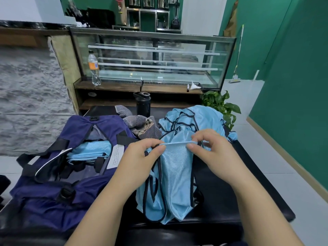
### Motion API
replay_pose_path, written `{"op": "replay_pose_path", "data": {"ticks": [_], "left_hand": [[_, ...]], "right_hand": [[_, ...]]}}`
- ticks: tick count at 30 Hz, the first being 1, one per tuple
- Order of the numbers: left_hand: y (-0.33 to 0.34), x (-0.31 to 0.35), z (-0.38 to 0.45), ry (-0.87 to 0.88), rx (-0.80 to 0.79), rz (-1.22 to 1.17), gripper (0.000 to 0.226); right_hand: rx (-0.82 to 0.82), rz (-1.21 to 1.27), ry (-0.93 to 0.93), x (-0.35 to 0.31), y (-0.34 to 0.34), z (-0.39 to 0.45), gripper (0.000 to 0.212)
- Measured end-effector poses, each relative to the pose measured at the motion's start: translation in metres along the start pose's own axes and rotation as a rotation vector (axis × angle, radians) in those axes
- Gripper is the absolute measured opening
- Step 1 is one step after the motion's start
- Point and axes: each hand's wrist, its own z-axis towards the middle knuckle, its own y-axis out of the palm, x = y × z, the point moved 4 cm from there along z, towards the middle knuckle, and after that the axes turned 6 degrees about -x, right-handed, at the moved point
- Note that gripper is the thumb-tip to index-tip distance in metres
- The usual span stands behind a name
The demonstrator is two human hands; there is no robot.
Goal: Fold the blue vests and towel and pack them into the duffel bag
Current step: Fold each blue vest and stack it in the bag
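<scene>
A light blue vest (175,174) with dark trim hangs in front of me over the black bench. My left hand (142,157) pinches its top edge on the left, and my right hand (211,148) pinches the same edge on the right, stretching it taut. Behind it lies a heap of more blue vests (200,119). The navy duffel bag (58,174) lies open on the left with a folded blue vest (90,150) inside. A grey striped towel (142,126) sits crumpled between the bag and the heap.
A black bottle (143,105) stands behind the towel. A glass display case (152,59) with a plastic bottle (94,68) fills the back. A potted plant (221,105) stands at the right, beside the bench (248,183).
</scene>
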Motion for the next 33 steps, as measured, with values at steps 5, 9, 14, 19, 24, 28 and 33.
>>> {"op": "replay_pose_path", "data": {"ticks": [5, 9, 14, 19, 24, 28, 33], "left_hand": [[0.002, -0.010, 0.002, -0.092, -0.063, -0.101, 0.019], [-0.004, -0.007, 0.002, -0.025, -0.080, 0.117, 0.022], [-0.011, -0.004, 0.003, -0.005, -0.042, 0.242, 0.025], [-0.016, -0.012, 0.008, -0.118, 0.142, -0.122, 0.020], [-0.003, -0.001, 0.006, -0.285, 0.061, -0.649, 0.014], [0.020, 0.013, -0.001, -0.298, -0.058, -0.863, 0.021], [0.036, 0.017, -0.006, -0.205, -0.172, -0.759, 0.038]], "right_hand": [[0.055, 0.371, 0.129, 0.019, 0.011, 0.004, 0.023], [0.155, 0.425, 0.176, 0.024, 0.008, 0.003, 0.021], [0.216, 0.393, 0.208, 0.026, 0.001, 0.002, 0.024], [0.244, 0.337, 0.191, 0.019, -0.005, 0.000, 0.025], [0.316, 0.286, 0.142, 0.009, -0.012, -0.003, 0.027], [0.305, 0.243, 0.057, -0.004, 0.000, -0.004, 0.020], [0.161, 0.214, 0.024, -0.009, 0.019, -0.007, 0.013]]}}
